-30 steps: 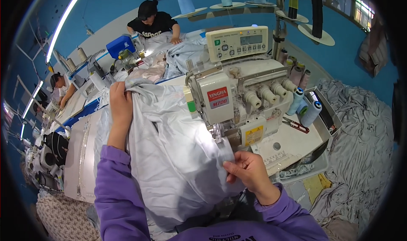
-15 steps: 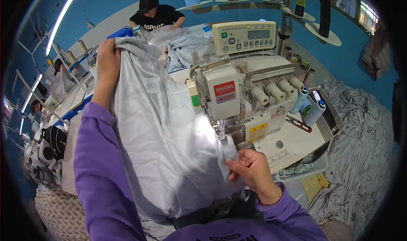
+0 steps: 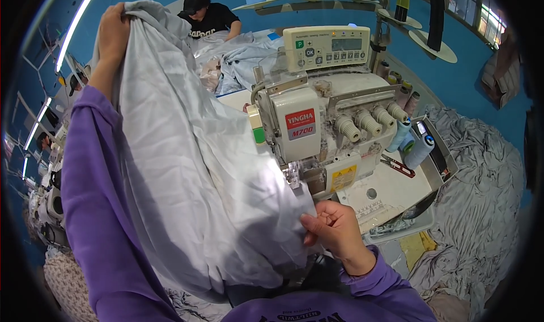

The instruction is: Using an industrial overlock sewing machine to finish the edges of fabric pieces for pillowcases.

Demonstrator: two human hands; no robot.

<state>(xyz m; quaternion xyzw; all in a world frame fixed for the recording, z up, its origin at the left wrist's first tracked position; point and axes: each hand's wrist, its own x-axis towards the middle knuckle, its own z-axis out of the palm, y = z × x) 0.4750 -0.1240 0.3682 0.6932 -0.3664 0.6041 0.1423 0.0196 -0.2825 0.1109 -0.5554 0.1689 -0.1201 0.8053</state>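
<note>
— Between thumb and fingertips, right hand (image 3: 339, 231)?
— Pinched edge of thin, pale grey cloth (image 3: 187, 163), softly creased.
— Just beyond those fingers?
— Hard, boxy white sewing machine (image 3: 296, 123). Farther off, left hand (image 3: 113, 35), fingers clenched over bunched folds.

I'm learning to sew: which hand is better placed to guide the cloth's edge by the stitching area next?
Probably the right hand: it pinches the pale cloth near the lit stitching area, while the left hand holds another part raised, farther away.
</note>
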